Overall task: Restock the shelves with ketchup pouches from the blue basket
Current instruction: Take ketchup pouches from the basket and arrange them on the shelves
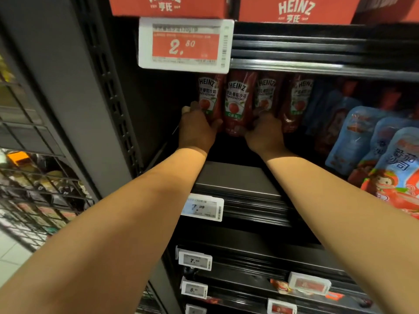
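Several red Heinz ketchup pouches stand upright in a row deep on a dark shelf (pixel 238 175). My left hand (pixel 197 130) grips the leftmost pouch (pixel 208 96) at its lower part. My right hand (pixel 265 132) is curled around the base of the third pouch (pixel 265 94), its thumb side against the second pouch (pixel 237 103). A fourth pouch (pixel 297 100) stands to the right, untouched. Both forearms reach up and into the shelf. The blue basket is out of view.
Blue-and-red pouches (pixel 371 146) of another brand fill the shelf's right side. A large price tag (pixel 186 45) reading 2.80 hangs from the shelf above, under red Heinz boxes (pixel 294 9). Smaller price tags (pixel 203 207) line the lower shelves. A wire rack (pixel 34 177) stands at left.
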Demonstrator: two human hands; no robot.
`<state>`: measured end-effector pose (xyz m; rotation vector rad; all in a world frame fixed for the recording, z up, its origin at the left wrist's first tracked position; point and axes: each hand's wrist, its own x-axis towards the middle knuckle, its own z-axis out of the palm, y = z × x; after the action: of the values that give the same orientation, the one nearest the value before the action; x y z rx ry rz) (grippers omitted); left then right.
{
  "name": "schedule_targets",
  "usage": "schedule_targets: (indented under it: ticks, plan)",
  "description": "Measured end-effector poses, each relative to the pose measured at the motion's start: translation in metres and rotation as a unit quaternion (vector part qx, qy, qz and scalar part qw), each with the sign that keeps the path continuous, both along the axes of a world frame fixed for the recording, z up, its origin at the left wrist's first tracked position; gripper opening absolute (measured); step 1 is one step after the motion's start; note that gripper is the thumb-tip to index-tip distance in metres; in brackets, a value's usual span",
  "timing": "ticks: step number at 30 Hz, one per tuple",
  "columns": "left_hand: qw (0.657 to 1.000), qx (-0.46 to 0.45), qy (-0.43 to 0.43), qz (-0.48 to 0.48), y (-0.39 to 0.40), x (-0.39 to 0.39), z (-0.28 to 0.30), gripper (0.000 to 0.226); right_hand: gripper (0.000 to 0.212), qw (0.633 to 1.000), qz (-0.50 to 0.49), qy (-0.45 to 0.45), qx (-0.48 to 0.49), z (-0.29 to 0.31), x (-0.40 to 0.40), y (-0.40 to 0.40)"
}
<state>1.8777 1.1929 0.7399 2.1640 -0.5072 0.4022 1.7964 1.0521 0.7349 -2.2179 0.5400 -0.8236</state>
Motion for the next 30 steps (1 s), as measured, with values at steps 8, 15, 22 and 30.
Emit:
schedule_targets:
  ticks: [8,15,22,30]
  plan:
    - [1.0,0.001,0.001,-0.007,-0.002,0.004,-0.001,0.066,0.034,1.0,-0.01,-0.006,0.0,-0.004,0.004,-0.008]
    - [0.999,-0.026,0.024,-0.019,0.002,0.003,0.0,0.064,0.035,0.996,-0.015,0.053,-0.075,0.003,-0.017,0.006]
    - [0.992,-0.117,-0.021,-0.032,0.013,-0.009,0.004,0.045,0.025,0.985,-0.149,0.084,-0.031,0.007,-0.066,0.01]
    - [0.973,-0.092,0.083,-0.195,0.027,-0.021,-0.005,0.018,0.02,0.977,-0.206,0.01,0.055,0.002,-0.139,0.037]
